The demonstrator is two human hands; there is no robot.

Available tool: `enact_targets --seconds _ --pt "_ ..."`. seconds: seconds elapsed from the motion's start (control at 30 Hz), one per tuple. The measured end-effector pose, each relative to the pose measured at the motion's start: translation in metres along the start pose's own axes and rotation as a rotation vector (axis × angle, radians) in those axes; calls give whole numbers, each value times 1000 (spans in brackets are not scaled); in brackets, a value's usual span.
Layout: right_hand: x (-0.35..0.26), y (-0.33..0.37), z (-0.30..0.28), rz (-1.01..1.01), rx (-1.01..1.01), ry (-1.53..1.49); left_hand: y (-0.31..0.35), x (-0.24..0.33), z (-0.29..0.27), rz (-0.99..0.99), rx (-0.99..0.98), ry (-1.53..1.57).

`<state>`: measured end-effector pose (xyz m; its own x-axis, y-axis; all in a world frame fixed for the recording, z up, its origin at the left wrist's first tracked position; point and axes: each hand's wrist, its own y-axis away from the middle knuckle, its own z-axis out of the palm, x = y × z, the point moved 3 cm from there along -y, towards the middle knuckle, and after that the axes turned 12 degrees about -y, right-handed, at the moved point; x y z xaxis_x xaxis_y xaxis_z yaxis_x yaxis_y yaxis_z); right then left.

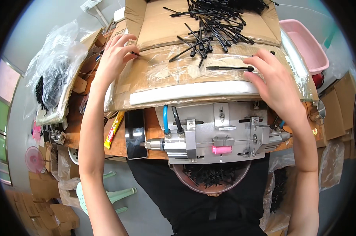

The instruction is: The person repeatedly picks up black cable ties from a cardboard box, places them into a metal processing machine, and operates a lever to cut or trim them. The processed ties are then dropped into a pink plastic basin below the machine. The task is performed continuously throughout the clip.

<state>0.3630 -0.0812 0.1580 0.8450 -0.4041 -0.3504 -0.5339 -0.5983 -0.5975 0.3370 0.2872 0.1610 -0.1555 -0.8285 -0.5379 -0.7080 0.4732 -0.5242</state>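
My left hand (115,56) is over the left edge of the cardboard tray (158,80), its fingers closed in a pinch. A short dark end shows at the fingertips; the rest of that piece is hidden. On the right, my right hand (275,80) has its thumb and forefinger around the knobbed end of a slim black rod (227,68). The rod lies level above the taped cardboard. Another small black end shows behind its knuckles. Several similar black rods (213,31) are heaped farther back in the tray, most with knobbed ends.
In front of the tray stands a metal fixture (203,137) with hoses and a pink roller (222,149). A bowl of small black parts (244,177) sits below it. A phone (135,131) and a yellow packet (114,130) lie left. A pink basin (303,43) stands far right.
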Motion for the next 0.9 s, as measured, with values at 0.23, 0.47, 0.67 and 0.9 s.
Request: enact_targets --seconds 0.23,0.47,0.67,0.9 --pt "32 -23 16 159 -293 -110 -29 76 -48 -549 -419 657" --pt "31 -13 -14 -59 -1 -115 -11 102 -72 -284 -336 802" --pt "9 15 -37 17 309 -337 6 106 -87 -264 -201 709" --pt "14 86 -57 165 536 -710 57 240 -137 -452 0 439"
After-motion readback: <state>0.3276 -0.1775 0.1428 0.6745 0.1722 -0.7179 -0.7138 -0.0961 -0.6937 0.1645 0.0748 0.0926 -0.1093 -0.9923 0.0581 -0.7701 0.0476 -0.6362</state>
